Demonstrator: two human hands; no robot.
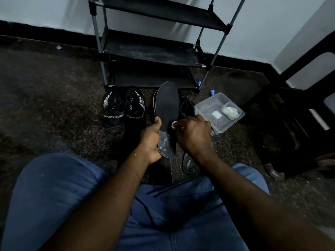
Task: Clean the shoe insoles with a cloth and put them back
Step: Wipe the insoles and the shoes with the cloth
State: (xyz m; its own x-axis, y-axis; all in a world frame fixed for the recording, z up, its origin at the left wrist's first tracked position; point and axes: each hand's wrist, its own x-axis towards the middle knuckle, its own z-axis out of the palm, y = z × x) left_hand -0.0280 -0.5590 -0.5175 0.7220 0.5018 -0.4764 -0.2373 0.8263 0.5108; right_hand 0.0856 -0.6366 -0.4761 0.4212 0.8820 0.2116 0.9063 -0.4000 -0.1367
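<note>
A long black insole (167, 107) stands upright in front of me, its toe pointing away. My left hand (151, 140) grips its heel end, thumb on the left edge; whitish marks show near the heel. My right hand (193, 134) holds a small white cloth (173, 125) against the insole's right side. A second dark insole (188, 164) lies on the floor under my right wrist. A black shoe (186, 108) sits right of the held insole, partly hidden; another shoe's edge (154, 104) peeks out on its left.
A pair of black sport shoes (123, 110) stands to the left on the dark speckled floor. A clear plastic container (220, 111) with white items sits to the right. A black shoe rack (154, 49) stands ahead against the wall; dark furniture (290, 127) is at right.
</note>
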